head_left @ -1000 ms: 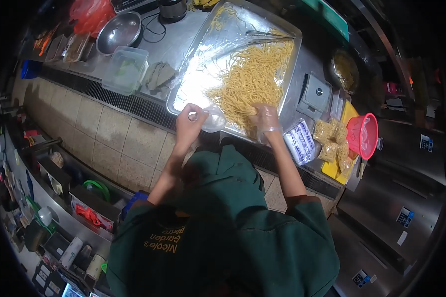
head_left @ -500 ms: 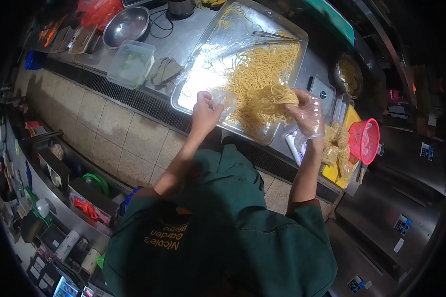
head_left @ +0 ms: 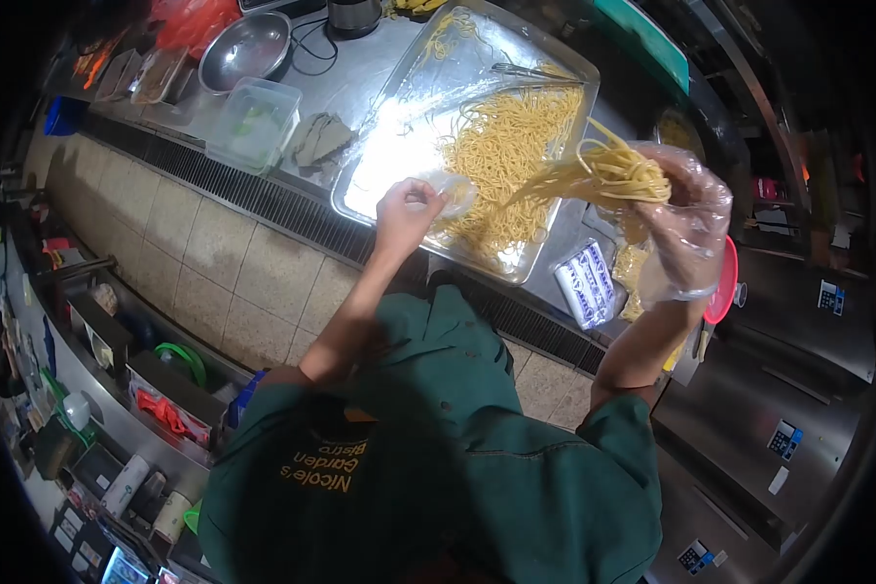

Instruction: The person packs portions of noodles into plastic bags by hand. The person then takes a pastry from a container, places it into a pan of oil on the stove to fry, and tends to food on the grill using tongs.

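My right hand (head_left: 689,219), in a clear plastic glove, grips a bundle of noodles (head_left: 625,177) raised over the tray's right side, strands trailing to the left. Bare, my left hand (head_left: 402,216) pinches a small clear plastic bag (head_left: 457,192) above the tray's near edge. Loose yellow noodles (head_left: 516,131) cover much of the metal tray (head_left: 368,185). Metal tongs (head_left: 530,72) lie across the far part of the tray. Bagged noodles (head_left: 631,265) sit below my right hand, partly hidden by it.
A blue-and-white packet (head_left: 586,282) lies right of the tray, and a red basket (head_left: 723,282) shows behind my right wrist. Left of the tray are a grey cloth (head_left: 321,139), a clear plastic container (head_left: 253,127) and a metal bowl (head_left: 247,53).
My right hand has lifted the noodles up and to the right, away from the tray's noodle pile. My left hand, still holding the bag, has barely moved.
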`<state>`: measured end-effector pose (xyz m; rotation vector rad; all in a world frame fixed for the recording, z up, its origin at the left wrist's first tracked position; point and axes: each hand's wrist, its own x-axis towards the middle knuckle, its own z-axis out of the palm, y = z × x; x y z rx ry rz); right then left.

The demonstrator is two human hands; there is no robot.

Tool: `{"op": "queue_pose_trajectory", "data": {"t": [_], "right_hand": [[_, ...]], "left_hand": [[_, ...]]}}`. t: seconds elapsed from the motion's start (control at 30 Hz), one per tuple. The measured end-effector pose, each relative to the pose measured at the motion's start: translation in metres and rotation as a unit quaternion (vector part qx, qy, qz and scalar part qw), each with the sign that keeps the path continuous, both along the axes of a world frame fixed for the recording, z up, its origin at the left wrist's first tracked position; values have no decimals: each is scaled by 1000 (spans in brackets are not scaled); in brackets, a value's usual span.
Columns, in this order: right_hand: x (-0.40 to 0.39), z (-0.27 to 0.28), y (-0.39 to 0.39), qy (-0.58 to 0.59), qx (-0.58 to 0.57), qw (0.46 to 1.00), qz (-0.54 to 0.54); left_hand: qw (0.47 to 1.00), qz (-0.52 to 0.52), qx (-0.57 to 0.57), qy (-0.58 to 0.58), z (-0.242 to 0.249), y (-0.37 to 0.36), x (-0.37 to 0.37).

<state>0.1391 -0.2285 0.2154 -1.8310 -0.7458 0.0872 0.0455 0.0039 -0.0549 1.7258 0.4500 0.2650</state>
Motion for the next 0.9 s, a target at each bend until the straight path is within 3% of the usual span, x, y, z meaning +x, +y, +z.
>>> {"op": "queue_pose_trajectory", "data": {"t": [0.27,0.43,0.9], "right_hand": [[-2,49,10,16,-2,999,-36],[1,71,25,-15,39,997,60],[1,57,52,47,72,989,116]], "left_hand": [[996,-17,-77,41,-11,-2,5],[995,-14,-88,47,-22,-5,4],[989,-19,-139,49,-13,-7,1]]}}
